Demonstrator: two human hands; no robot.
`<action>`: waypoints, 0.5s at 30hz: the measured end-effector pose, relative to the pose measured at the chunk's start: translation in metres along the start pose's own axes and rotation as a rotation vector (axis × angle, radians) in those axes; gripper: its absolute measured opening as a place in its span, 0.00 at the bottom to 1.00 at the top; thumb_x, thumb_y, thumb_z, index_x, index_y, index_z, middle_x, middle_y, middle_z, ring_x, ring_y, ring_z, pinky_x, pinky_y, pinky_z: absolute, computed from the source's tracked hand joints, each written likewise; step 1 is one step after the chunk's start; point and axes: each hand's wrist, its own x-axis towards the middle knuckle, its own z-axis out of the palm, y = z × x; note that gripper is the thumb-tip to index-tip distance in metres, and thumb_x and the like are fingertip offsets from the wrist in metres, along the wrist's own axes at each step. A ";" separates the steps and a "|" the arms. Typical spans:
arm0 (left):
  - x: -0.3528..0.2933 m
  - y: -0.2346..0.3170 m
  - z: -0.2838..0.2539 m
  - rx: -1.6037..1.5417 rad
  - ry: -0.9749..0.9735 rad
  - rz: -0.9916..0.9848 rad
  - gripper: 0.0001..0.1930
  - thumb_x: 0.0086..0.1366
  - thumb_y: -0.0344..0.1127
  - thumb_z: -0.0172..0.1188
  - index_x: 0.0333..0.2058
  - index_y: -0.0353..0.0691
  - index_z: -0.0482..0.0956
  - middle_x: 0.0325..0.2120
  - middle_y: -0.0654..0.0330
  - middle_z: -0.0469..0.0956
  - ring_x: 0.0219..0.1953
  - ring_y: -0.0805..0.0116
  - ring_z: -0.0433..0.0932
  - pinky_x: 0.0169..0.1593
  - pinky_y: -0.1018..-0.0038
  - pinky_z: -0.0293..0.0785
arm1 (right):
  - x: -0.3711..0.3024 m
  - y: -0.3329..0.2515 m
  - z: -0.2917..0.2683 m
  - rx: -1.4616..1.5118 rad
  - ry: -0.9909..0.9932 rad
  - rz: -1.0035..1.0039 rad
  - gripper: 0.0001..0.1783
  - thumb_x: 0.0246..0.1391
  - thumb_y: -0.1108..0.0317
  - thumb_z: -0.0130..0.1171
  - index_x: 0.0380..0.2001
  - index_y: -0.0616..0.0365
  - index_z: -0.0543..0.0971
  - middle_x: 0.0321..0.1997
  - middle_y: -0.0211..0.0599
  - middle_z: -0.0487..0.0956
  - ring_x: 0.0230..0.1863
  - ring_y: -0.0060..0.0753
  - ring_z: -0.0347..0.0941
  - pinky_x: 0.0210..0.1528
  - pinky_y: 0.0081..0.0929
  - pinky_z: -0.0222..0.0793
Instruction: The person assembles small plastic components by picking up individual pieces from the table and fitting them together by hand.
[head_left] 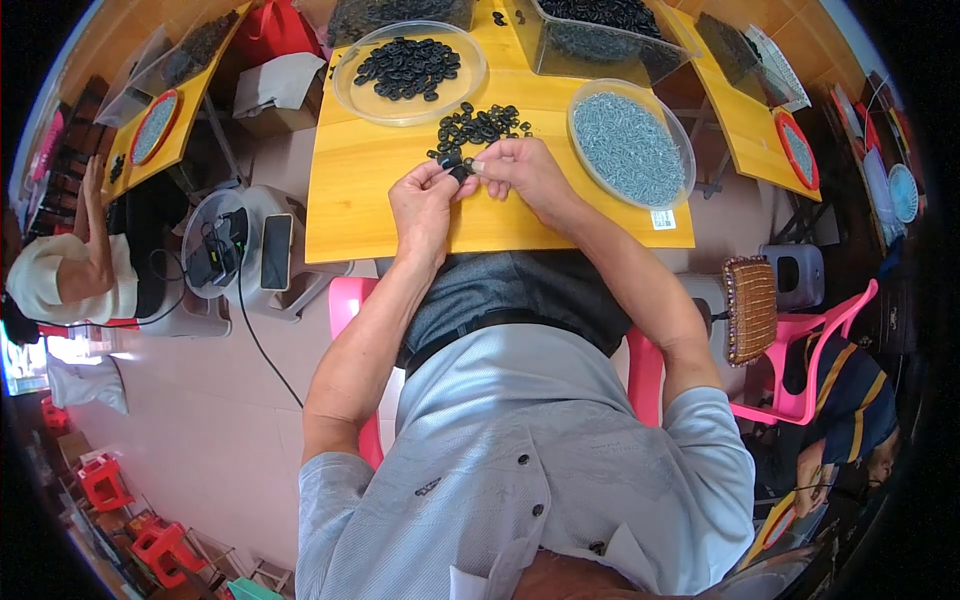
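I see, on my feed, the left hand (424,203) with fingers clamped on a black piece (459,172) above the bench (355,205) | right hand (526,178) steadying its edge, I can't tell that grip | loose black pile (487,124) just beyond, probably for short reaches

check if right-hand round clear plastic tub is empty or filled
Not empty: small grey-blue pieces spread across the tub; depth unclear.

Both hands (422,208) (530,178) hold a black piece (459,172) over the yellow table (355,190).
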 end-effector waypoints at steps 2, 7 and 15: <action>-0.001 0.000 0.002 -0.006 0.002 0.010 0.06 0.60 0.18 0.54 0.36 0.26 0.78 0.29 0.55 0.81 0.31 0.71 0.81 0.38 0.82 0.78 | 0.000 -0.001 -0.001 -0.013 -0.009 -0.012 0.07 0.54 0.70 0.59 0.33 0.64 0.79 0.25 0.32 0.78 0.23 0.18 0.72 0.25 0.16 0.66; 0.007 -0.005 -0.003 0.129 -0.208 0.134 0.10 0.59 0.17 0.56 0.40 0.27 0.76 0.30 0.55 0.81 0.31 0.73 0.81 0.38 0.83 0.76 | 0.003 -0.007 -0.017 -0.012 -0.053 0.001 0.09 0.52 0.67 0.62 0.31 0.62 0.80 0.21 0.29 0.77 0.20 0.17 0.71 0.22 0.15 0.65; 0.005 -0.015 -0.012 0.524 -0.251 0.329 0.16 0.55 0.18 0.60 0.44 0.25 0.75 0.29 0.58 0.81 0.30 0.76 0.79 0.36 0.81 0.76 | -0.002 -0.016 -0.025 -0.085 -0.136 0.084 0.08 0.51 0.68 0.64 0.30 0.62 0.80 0.21 0.28 0.76 0.20 0.16 0.70 0.23 0.15 0.64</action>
